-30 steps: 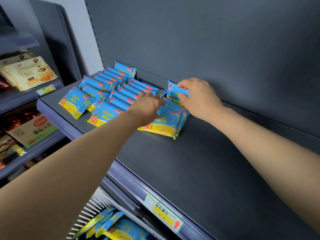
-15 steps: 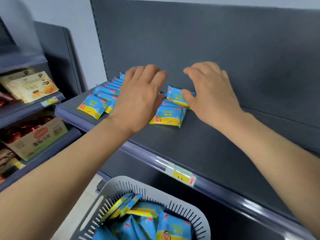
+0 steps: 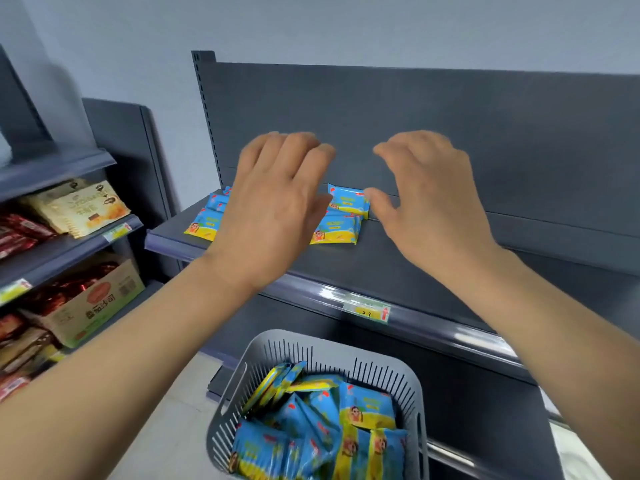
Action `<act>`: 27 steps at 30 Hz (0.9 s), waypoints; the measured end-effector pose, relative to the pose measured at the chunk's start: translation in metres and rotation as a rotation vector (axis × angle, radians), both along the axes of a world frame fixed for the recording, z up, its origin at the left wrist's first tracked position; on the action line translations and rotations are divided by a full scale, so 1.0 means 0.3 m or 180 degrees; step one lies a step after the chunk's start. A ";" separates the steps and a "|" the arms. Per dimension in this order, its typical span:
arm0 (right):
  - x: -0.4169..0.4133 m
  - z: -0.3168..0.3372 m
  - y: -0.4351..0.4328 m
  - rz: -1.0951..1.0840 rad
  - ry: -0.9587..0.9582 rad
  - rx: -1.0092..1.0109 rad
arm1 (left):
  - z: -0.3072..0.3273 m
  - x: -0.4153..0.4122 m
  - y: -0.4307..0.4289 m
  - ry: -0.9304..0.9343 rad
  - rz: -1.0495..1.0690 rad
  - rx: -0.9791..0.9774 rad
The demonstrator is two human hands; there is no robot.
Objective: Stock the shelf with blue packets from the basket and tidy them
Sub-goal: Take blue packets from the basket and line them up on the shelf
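Both hands spread wide, empty, above shelf [image 3: 398,271]: left hand [image 3: 277,209], right hand [image 3: 429,206]. Packets [image 3: 337,223] lie between, beyond them. Basket [image 3: 412,386] near, below.

Cream biscuit packs [image 3: 78,207], cardboard box [image 3: 104,299], price tag [image 3: 367,311]

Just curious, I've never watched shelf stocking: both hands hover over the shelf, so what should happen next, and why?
Probably lower one hand into the basket for more blue packets. The left hand and right hand are open and hold nothing, the basket holds plenty, and the shelf has bare room to the right of the shelved packets.
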State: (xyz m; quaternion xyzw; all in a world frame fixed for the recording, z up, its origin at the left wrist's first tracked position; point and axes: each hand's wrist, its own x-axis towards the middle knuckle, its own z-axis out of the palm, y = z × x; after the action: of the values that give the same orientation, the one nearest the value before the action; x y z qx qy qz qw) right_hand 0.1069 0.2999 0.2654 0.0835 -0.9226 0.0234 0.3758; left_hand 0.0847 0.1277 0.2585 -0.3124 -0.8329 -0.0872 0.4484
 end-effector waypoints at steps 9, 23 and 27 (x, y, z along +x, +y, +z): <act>0.124 -0.103 0.036 0.0201 -0.0128 -0.0120 | -0.080 0.145 0.040 -0.0049 0.0069 -0.0059; 0.127 -0.613 0.037 -0.0263 -0.1848 0.0125 | -0.608 0.037 -0.042 -0.1715 -0.0355 -0.1116; 0.112 -0.747 0.035 -0.0627 -0.2194 0.0016 | -0.736 -0.048 -0.047 -0.2001 -0.0541 -0.1350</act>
State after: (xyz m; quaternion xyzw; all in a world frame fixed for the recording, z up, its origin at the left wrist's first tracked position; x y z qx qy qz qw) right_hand 0.1405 0.3104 0.0412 -0.0177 -0.9989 0.0115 0.0428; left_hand 0.0702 0.1137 0.0377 -0.4241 -0.9004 -0.0414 0.0880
